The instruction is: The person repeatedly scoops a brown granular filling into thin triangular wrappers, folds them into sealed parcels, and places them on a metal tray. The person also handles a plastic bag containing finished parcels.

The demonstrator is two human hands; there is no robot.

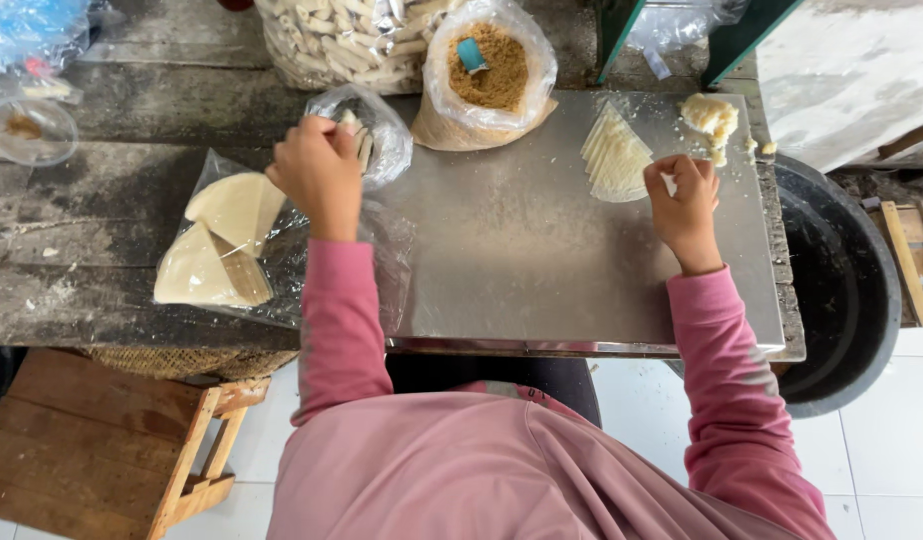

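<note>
Pink sleeves (332, 320) reached over the counter (522, 250). Her left hand (317, 170) clenched rolled sticks at a small bag (377, 125); her right hand's (685, 200) grip pinched a wrapper beside the fanned wrapper stack (614, 155), filling (710, 118) just beyond.

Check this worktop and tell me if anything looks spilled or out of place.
Small pale crumbs lie scattered around the lump of dough at the far right corner of the metal sheet, a few beyond its edge. The fanned wrappers beside the right hand sit tidy. Nothing else stands out.
</note>
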